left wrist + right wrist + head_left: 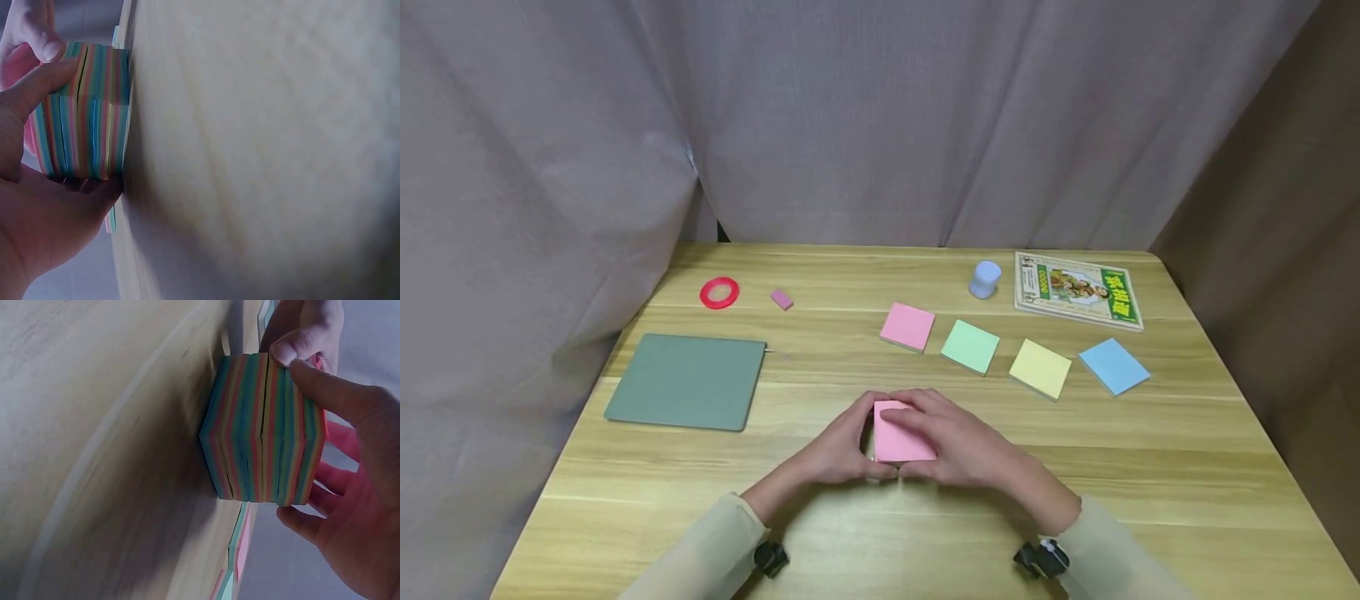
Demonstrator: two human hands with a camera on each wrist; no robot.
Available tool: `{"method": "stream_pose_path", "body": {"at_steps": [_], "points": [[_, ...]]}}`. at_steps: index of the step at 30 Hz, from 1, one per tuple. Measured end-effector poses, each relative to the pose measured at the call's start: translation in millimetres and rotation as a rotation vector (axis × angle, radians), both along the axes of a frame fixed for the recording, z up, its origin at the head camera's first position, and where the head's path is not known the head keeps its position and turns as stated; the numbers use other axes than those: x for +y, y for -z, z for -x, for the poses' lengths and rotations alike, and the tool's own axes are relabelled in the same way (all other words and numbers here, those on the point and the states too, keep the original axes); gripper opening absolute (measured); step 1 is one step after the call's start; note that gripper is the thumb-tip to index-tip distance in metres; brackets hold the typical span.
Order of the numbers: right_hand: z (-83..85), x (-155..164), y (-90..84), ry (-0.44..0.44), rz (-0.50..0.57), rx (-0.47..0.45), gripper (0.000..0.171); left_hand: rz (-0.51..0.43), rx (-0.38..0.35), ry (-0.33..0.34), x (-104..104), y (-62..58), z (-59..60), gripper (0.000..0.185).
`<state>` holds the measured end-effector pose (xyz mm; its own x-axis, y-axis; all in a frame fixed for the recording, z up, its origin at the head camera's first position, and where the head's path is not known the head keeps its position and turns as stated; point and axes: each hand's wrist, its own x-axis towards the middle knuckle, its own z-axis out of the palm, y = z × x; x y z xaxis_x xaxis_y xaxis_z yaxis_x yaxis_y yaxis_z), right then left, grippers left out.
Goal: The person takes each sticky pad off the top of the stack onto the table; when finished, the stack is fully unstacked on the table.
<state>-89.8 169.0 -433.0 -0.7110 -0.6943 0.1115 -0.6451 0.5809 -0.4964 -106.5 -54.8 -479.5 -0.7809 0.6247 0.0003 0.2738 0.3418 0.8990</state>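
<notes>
While it sits low in the middle of the frame on the wooden table (1187, 467), the rainbow block of sticky notes (901, 433) is held by both hands: left hand (838, 450) and right hand (962, 446) curl around its sides.

Soft, even light fills the head view, sharp throughout, with faint shadows. Both wrist views are dimmer, the surface (262, 150) blurred close-up.
</notes>
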Motion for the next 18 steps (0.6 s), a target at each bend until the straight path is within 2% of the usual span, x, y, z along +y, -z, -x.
{"method": "stream_pose_path", "body": {"at_steps": [4,7,13,18], "points": [[-2.5,5.5,0.9,0.036,-0.011,0.005,0.069,0.008,-0.003,0.000,0.8,0.3,-0.6,0.087],[-6.5,17.5,1.0,0.115,-0.005,-0.031,0.069,0.012,-0.008,0.000,1.7,1.0,-0.8,0.086],[-13.2,64.7,4.8,0.356,0.055,-0.102,0.069,0.008,-0.028,-0.009,1.3,0.0,-0.8,0.085],[-24.6,120.4,11.1,0.603,0.005,-0.070,0.072,0.015,-0.036,-0.012,0.9,-1.4,-1.2,0.085]]}}
